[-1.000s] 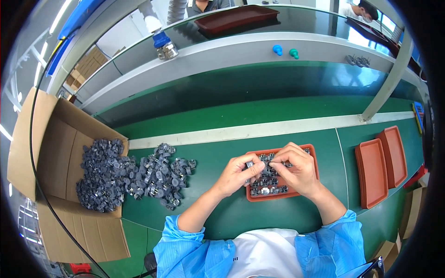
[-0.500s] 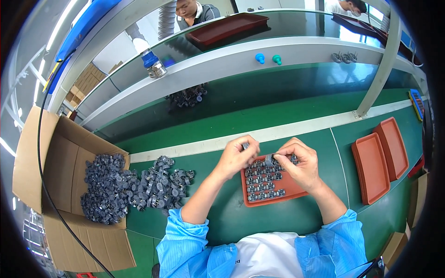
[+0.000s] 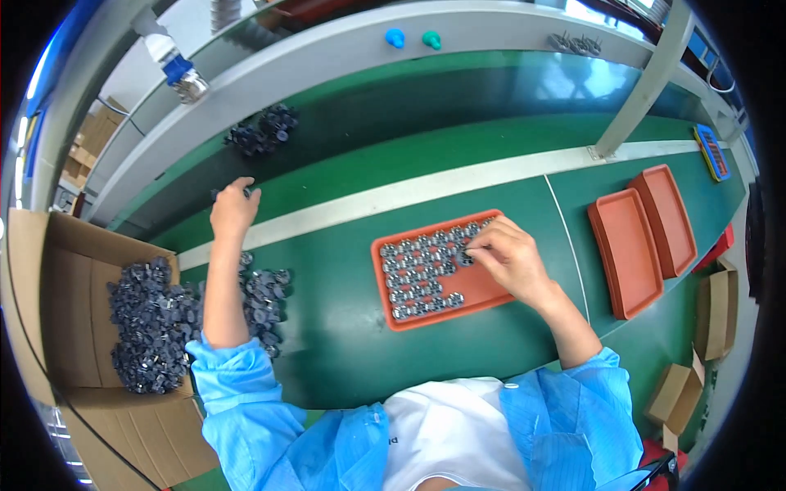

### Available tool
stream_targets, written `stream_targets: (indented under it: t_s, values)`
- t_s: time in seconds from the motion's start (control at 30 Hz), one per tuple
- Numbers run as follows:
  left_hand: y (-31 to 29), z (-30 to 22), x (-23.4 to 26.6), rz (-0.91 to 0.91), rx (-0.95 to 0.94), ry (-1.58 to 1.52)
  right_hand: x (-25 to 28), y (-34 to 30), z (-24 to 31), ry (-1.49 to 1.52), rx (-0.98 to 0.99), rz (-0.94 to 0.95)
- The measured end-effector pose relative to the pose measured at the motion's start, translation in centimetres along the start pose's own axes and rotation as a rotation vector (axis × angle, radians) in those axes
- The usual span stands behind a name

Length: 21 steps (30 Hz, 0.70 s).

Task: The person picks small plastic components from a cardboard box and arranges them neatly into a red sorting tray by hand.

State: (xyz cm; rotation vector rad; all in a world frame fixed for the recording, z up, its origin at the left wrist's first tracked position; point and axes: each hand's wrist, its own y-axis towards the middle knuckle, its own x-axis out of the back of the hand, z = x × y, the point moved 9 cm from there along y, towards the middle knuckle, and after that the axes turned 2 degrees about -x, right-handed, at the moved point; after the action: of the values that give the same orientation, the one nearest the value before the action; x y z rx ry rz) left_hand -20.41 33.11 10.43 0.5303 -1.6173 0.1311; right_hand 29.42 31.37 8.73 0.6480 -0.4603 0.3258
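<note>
Gone from the tray since the earlier frame, the left hand (image 3: 235,211) now stretches out past the pale strip, while the right hand (image 3: 509,255) stays put. In the head view, metal parts (image 3: 417,266) fill most of the red tray (image 3: 483,288) in rows, its lower right left bare; many grey pieces (image 3: 266,303) lie loose on the surface and in the carton (image 3: 78,303). The left forearm crosses that pile, fingers curled, perhaps around something dark; I cannot tell. Bent low, the right pinches a round part (image 3: 465,259) at the row ends.
</note>
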Motion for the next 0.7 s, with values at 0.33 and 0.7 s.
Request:
stream_targets:
  t_s: [0.33,0.7]
  values:
    - [-22.9,-15.2,-1.8,0.74,0.085,-2.078,-4.2,-1.2,1.3,-0.258,0.112,0.301]
    - [-31.5,-17.2,-5.5,0.745,0.286,-2.105,-6.4,-2.5,1.4,-0.39,0.189,0.337]
